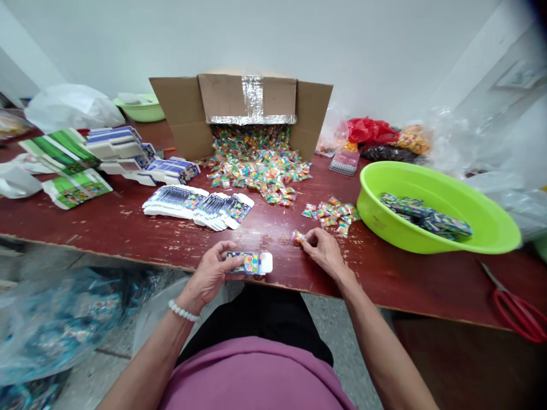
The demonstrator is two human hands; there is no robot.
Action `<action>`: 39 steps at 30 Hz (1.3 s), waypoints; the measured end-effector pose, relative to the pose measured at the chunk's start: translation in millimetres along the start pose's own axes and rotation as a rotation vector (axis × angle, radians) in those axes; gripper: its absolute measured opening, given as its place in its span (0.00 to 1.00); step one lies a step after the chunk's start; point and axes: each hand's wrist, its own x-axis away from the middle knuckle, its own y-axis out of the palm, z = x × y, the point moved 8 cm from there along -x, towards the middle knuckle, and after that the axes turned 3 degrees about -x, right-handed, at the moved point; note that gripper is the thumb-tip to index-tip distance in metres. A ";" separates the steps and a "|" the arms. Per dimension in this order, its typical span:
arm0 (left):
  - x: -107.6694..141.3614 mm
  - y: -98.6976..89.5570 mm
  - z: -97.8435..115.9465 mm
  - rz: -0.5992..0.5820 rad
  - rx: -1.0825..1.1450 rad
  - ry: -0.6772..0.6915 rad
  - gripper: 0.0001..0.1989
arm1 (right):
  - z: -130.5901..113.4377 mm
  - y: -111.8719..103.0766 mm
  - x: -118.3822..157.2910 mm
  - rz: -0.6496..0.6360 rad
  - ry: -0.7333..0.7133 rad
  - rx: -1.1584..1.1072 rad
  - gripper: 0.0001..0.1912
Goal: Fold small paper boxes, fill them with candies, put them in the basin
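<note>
My left hand (216, 270) is closed on a small printed carton (252, 263), its white end flap (266, 263) standing out to the right. Between the thumb and fingers of my right hand (323, 249) is a candy packet (298, 236) in clear wrapping with bright pieces inside. Just beyond that hand lies a small group of similar candy packets (333, 213). Flattened cartons (175, 200) are fanned out in a row past my left hand. A large heap of packets (260, 168) spills from an open cardboard box (182, 114) at the back.
A green basin (410, 239) on the right holds several filled-looking cartons (427, 219). Red-handled scissors (519, 313) lie by the right front edge. Stacked flat cartons (123, 151) and green printed boxes (77, 187) sit at left. Plastic bags (371, 132) line the wall; a bag of packets (72, 324) is below.
</note>
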 end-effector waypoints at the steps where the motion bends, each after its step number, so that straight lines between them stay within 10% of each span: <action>1: 1.4 -1.0 -0.7 0.001 0.029 -0.013 0.29 | -5.9 4.0 5.2 -0.007 0.026 -0.173 0.12; 5: 7.5 4.7 -4.0 -0.071 0.100 -0.076 0.27 | -44.2 14.4 26.1 -0.060 0.033 -0.667 0.13; 13: 20.7 29.3 -8.6 -0.289 0.164 -0.079 0.24 | -115.4 -4.2 45.9 -0.077 -0.398 -0.420 0.09; 22: 40.8 58.3 -13.9 -0.602 0.004 -0.051 0.21 | -137.3 -1.7 50.7 -0.161 -0.475 -0.424 0.07; 34: 48.4 67.7 3.4 -0.518 -0.053 0.069 0.25 | -115.7 36.6 62.9 -0.465 0.043 -0.894 0.16; 39: 39.5 57.6 -10.0 -0.317 0.051 -0.115 0.29 | -102.0 23.9 57.5 -0.199 0.112 -0.986 0.22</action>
